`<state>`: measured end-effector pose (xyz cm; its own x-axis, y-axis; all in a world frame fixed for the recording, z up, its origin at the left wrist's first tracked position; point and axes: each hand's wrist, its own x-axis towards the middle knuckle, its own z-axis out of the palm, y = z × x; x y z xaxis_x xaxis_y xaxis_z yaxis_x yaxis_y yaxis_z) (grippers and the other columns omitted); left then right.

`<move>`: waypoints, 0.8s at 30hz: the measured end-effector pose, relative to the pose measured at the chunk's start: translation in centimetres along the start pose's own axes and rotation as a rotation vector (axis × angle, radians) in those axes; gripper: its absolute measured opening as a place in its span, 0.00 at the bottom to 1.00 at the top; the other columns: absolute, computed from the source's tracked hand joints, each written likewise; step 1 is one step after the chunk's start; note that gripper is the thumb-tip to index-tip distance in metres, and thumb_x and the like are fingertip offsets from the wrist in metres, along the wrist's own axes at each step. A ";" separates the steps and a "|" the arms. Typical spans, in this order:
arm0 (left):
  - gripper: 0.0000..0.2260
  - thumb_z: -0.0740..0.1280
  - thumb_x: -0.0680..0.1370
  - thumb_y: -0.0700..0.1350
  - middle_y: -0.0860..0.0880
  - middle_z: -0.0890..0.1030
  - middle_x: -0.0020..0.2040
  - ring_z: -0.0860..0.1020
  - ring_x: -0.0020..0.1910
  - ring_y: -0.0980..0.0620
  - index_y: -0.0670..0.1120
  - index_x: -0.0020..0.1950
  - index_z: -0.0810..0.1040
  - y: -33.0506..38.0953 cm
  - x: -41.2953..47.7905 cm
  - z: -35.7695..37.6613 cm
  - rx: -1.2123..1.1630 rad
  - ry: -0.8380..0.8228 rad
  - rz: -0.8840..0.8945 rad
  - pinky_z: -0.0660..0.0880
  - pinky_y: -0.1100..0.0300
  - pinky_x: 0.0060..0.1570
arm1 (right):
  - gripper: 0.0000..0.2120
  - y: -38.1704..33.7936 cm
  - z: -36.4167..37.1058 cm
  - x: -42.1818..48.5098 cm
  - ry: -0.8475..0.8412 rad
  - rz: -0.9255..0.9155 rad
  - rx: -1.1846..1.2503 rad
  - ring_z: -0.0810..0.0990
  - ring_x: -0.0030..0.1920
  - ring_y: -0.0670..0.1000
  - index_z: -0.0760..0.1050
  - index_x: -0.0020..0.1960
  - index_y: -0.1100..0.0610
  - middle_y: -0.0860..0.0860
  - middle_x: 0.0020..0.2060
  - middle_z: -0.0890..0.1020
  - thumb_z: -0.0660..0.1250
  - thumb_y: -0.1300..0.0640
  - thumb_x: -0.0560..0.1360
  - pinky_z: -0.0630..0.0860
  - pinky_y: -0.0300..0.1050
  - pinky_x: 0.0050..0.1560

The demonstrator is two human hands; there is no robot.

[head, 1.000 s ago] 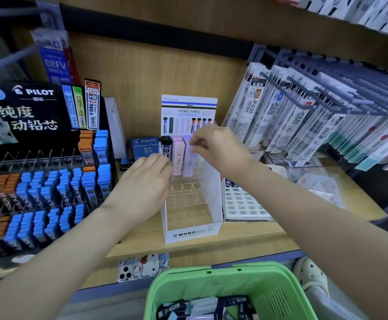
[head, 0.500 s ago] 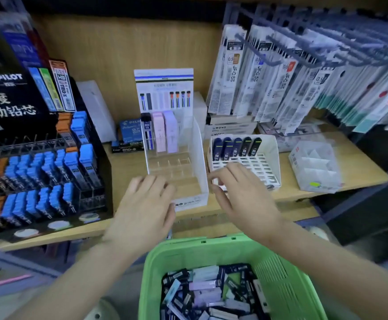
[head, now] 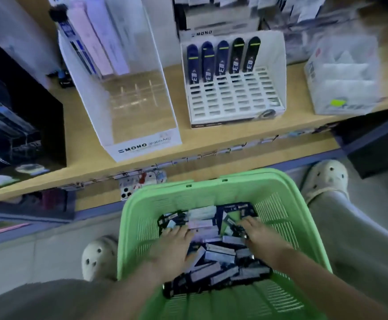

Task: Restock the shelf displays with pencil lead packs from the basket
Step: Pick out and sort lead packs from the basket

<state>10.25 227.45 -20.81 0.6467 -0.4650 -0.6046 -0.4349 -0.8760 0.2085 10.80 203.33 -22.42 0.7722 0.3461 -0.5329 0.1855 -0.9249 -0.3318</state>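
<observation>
Pale wood-grain shelf [head: 200, 139] fills the upper half, blurred by motion; on it stands a white card display [head: 142, 146] printed "MONO", its clear stepped tiers holding slim pink and lilac packs [head: 96, 42] at the back only; just beside it a white slotted tray [head: 278, 65], also marked "MONO", carries five dark round-topped cases [head: 223, 56] in its rear row; a frosted plastic box [head: 343, 88] sits further right. Below, a green slotted plastic basket [head: 211, 181] holds the heaped pencil lead packs [head: 218, 255]; left hand [head: 174, 248] lies on them, grip spread flat; right hand [head: 262, 239] digs in, grip unclear.
</observation>
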 end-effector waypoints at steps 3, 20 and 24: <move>0.44 0.35 0.70 0.73 0.46 0.63 0.73 0.64 0.69 0.48 0.46 0.75 0.57 -1.0 1.8 3.3 -0.166 -0.193 -0.056 0.61 0.55 0.67 | 0.23 1.0 3.0 1.4 -0.103 0.063 0.145 0.67 0.68 0.53 0.59 0.73 0.53 0.50 0.71 0.64 0.60 0.55 0.80 0.65 0.44 0.63; 0.26 0.68 0.76 0.50 0.45 0.72 0.59 0.73 0.55 0.47 0.45 0.69 0.62 1.1 4.5 9.4 -0.495 -0.236 -0.196 0.70 0.58 0.47 | 0.37 3.5 9.8 2.9 -0.352 0.048 -0.011 0.63 0.67 0.55 0.60 0.71 0.57 0.53 0.68 0.65 0.73 0.49 0.68 0.64 0.48 0.64; 0.05 0.60 0.81 0.44 0.49 0.69 0.42 0.69 0.44 0.48 0.44 0.52 0.65 1.3 5.0 9.6 -0.561 -0.227 -0.206 0.63 0.57 0.40 | 0.33 3.7 9.7 2.8 -0.338 0.022 -0.032 0.63 0.69 0.53 0.64 0.70 0.56 0.52 0.70 0.65 0.71 0.48 0.70 0.61 0.48 0.65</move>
<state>6.90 225.20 -30.92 0.5061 -0.2950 -0.8104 0.1182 -0.9071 0.4041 7.74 202.40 -32.66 0.5323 0.3537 -0.7692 0.1942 -0.9353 -0.2957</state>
